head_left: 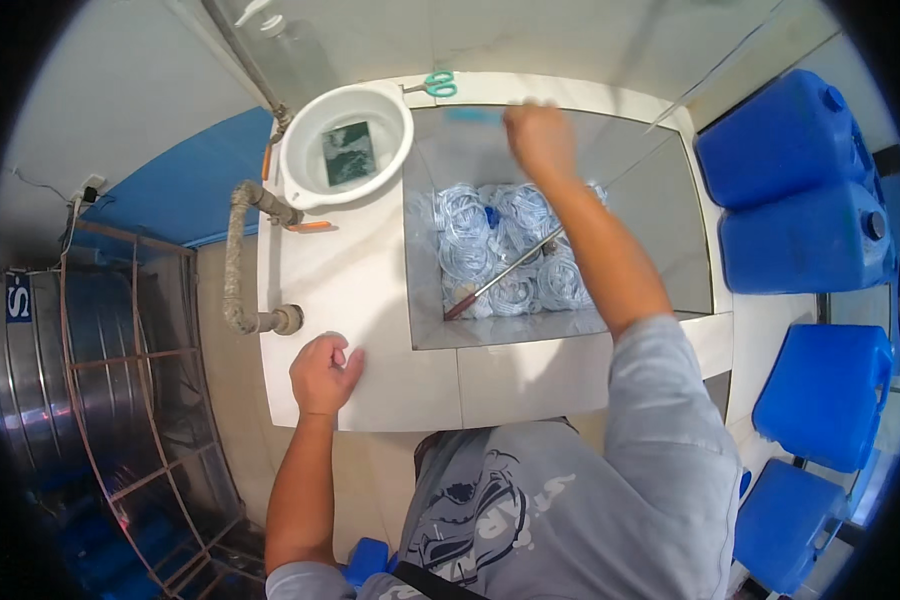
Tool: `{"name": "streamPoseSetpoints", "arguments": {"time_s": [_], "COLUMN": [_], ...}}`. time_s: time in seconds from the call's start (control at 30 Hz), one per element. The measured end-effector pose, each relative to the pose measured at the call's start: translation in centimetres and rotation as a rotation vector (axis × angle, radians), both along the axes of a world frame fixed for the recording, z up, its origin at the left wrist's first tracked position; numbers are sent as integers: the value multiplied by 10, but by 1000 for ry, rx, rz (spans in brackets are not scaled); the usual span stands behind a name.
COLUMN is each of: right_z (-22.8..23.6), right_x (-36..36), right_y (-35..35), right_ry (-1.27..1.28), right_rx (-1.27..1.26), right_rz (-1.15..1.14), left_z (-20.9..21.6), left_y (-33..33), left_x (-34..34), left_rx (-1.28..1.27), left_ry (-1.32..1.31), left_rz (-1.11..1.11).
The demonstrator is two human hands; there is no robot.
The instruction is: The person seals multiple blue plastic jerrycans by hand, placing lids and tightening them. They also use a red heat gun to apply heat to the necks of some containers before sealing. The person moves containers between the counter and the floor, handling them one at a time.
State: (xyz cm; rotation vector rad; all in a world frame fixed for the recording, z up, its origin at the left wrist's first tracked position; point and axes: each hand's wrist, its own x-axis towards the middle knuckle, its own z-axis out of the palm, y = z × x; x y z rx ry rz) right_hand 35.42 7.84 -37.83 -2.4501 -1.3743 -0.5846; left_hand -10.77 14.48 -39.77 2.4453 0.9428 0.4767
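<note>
My left hand point(326, 375) rests near the front edge of the white tiled counter point(360, 285), its fingers curled in, and nothing shows in it. Over the far side of the sunken grey basin point(660, 230), my right hand point(542, 140) is closed and smeared by motion. A blurred light-blue streak point(473, 115) shows just left of it; whether I hold it is unclear. Below lie several coiled white bundles point(467, 225) in the basin, seemingly in clear plastic. A thin metal rod with a reddish-brown handle point(460, 306) slants across them, its far end hidden by my right forearm.
A white plastic bowl point(398, 150) with a dark green rectangle point(350, 153) in it stands at the back left. Green-handled scissors point(438, 84) lie behind the basin. A bent pipe point(234, 260) rises at the left. Several blue jerrycans point(805, 240) line the right side.
</note>
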Motion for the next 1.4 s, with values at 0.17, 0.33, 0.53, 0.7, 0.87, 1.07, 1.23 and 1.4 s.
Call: {"name": "streamPoseSetpoints", "arguments": {"time_s": [0.17, 0.33, 0.53, 0.7, 0.87, 1.07, 1.23, 1.4], "right_z": [-29, -30, -22, -15, -2, -32, -32, -19], "right_x": [88, 90, 117, 60, -165, -282, -282, -274], "right_y": [48, -14, -126, -118, -54, 36, 6, -162], "right_ry": [-162, 489, 1436, 673, 909, 296, 393, 689], "right_rx": [-88, 297, 603, -287, -80, -110, 273, 128], "right_rz": [-85, -237, -265, -69, 417, 536, 480, 114], "left_z": [-6, -12, -15, -15, -27, -42, -53, -46], "left_y": [-2, -2, -1, -2, 4, 29, 40, 35], "left_x": [-2, -5, -5, -7, -11, -30, -30, -24], "left_rx": [-13, -82, -96, -30, -108, -380, -334, -255], "left_ry": [-1, -55, -65, -43, -87, -137, -165, -124], "left_rz": [31, 47, 49, 36, -38, -168, -275, -397]}}
